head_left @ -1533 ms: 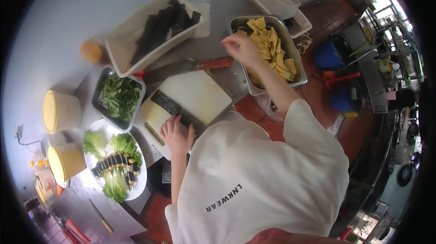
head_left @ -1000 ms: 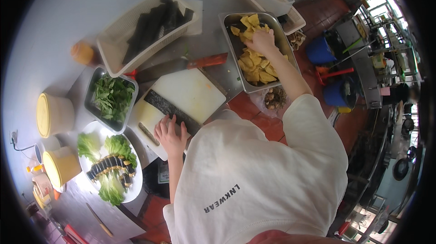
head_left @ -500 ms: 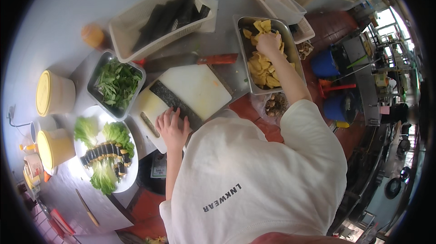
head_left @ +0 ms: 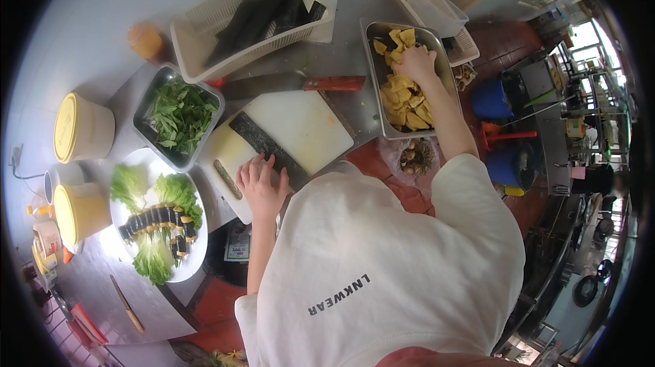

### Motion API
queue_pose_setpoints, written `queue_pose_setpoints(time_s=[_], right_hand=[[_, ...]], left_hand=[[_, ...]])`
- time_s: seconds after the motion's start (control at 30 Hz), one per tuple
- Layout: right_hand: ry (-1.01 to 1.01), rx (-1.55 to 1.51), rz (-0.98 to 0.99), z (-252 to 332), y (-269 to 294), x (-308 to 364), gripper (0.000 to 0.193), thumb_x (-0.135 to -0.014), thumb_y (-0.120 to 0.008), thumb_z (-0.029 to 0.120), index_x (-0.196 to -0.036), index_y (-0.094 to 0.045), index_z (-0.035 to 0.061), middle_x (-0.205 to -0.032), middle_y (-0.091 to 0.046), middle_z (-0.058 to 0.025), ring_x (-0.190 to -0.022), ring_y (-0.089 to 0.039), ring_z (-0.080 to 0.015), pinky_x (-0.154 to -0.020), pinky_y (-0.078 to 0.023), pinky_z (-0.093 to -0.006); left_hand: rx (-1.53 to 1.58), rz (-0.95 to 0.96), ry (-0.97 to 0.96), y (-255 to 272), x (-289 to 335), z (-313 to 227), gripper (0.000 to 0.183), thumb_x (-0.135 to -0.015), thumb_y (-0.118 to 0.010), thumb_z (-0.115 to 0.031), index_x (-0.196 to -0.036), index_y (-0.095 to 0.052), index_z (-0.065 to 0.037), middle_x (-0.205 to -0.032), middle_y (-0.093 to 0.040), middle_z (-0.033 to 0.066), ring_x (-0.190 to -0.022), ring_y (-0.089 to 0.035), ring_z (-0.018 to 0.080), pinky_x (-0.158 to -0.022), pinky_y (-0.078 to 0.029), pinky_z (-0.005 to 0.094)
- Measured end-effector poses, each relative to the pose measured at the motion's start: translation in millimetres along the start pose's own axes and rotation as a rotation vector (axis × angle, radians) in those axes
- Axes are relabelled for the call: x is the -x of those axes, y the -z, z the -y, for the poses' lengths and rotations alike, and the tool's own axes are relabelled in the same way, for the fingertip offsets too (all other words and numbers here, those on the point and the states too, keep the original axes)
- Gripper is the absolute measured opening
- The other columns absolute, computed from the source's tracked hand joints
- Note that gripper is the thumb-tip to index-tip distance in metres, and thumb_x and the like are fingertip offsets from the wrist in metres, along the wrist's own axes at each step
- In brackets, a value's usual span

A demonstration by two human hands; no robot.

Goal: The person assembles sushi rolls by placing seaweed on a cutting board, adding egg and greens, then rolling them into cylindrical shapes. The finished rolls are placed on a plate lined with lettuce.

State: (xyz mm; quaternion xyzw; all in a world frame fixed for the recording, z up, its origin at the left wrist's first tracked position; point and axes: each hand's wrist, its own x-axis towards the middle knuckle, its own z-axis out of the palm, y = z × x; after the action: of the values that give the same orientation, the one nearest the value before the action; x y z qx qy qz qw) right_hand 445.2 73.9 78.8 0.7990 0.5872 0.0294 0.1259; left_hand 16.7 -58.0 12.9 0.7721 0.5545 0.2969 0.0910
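Observation:
My left hand (head_left: 260,187) lies with fingers spread on the near end of a dark seaweed strip (head_left: 256,136). That strip stretches across a white cutting board (head_left: 307,124), and a narrow dark-edged strip (head_left: 227,179) sits left of it. Over to the right, my right hand (head_left: 417,64) reaches into a metal tray (head_left: 453,99) of yellow folded pieces (head_left: 402,101). Its fingers are curled down among them, and what they grip is hidden. Behind the board rests a cleaver (head_left: 266,84) with a reddish wooden handle.
A cream basket (head_left: 187,46) holds dark seaweed sheets. Left of the board stand a tray of green leaves (head_left: 179,118) and a white oval plate (head_left: 192,270) with lettuce and small dark rolls. Yellow-lidded tubs (head_left: 85,128) and a thin knife (head_left: 127,304) are farther left.
My right hand has shifted slightly to the right within the tray, its fingers still down among the yellow pieces. My left hand stays on the seaweed strip. The whole view has shifted a little.

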Motion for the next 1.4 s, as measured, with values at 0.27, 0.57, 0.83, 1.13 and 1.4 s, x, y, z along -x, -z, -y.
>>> queue_pose_setpoints(time_s=[0.27, 0.57, 0.83, 1.13, 1.4], right_hand=[[-0.026, -0.009, 0.086, -10, -4, -10, 0.026, -0.074, -0.068, 0.029, -0.088, -0.072, 0.0067, -0.094, -0.068, -0.0131, -0.098, -0.062, -0.0289, -0.088, -0.037, -0.0508], [0.251, -1.206, -0.041, -13, 45, 12, 0.014, -0.088, -0.063, 0.014, -0.090, -0.066, 0.0008, -0.082, -0.063, 0.0006, -0.077, -0.056, -0.0074, -0.072, -0.043, -0.0207], [0.582, -1.470, 0.717, 158, 24, 86, 0.015, -0.089, -0.059, 0.012, -0.099, -0.064, 0.0005, -0.081, -0.059, 0.0017, -0.071, -0.052, -0.0046, -0.066, -0.043, -0.0209], [0.802, -1.083, 0.381, 225, -41, 114, 0.018, -0.083, -0.066, 0.014, -0.094, -0.062, 0.0004, -0.078, -0.062, -0.0113, -0.066, -0.059, -0.0218, -0.062, -0.048, -0.0337], [1.037, -1.035, 0.031, 251, 37, 88, 0.009, -0.079, -0.066, 0.011, -0.083, -0.065, 0.0034, -0.089, -0.060, -0.0110, -0.072, -0.060, -0.0274, -0.065, -0.048, -0.0360]], left_hand=[[0.004, -0.006, 0.001, -1, -1, 2, 0.034, -0.075, -0.070, -0.025, -0.106, -0.067, -0.010, -0.118, -0.058, 0.0082, -0.113, -0.051, 0.0276, -0.104, -0.028, 0.0464], [0.039, -0.021, 0.014, 0, 0, 0, 0.044, -0.069, -0.075, -0.032, -0.105, -0.067, -0.009, -0.118, -0.058, 0.0086, -0.112, -0.051, 0.0284, -0.103, -0.030, 0.0477], [0.034, 0.010, 0.035, 5, 0, 0, 0.067, -0.061, -0.079, -0.039, -0.116, -0.060, -0.007, -0.118, -0.058, 0.0092, -0.112, -0.051, 0.0291, -0.103, -0.031, 0.0465], [0.017, 0.002, 0.137, 2, 1, -3, 0.109, -0.055, -0.085, -0.045, -0.140, -0.033, 0.001, -0.127, -0.050, 0.0165, -0.115, -0.046, 0.0357, -0.101, -0.033, 0.0473], [0.206, -0.127, 0.120, 6, 6, 4, 0.088, -0.065, -0.081, -0.038, -0.134, -0.042, 0.000, -0.129, -0.048, 0.0187, -0.116, -0.045, 0.0372, -0.099, -0.036, 0.0448]])
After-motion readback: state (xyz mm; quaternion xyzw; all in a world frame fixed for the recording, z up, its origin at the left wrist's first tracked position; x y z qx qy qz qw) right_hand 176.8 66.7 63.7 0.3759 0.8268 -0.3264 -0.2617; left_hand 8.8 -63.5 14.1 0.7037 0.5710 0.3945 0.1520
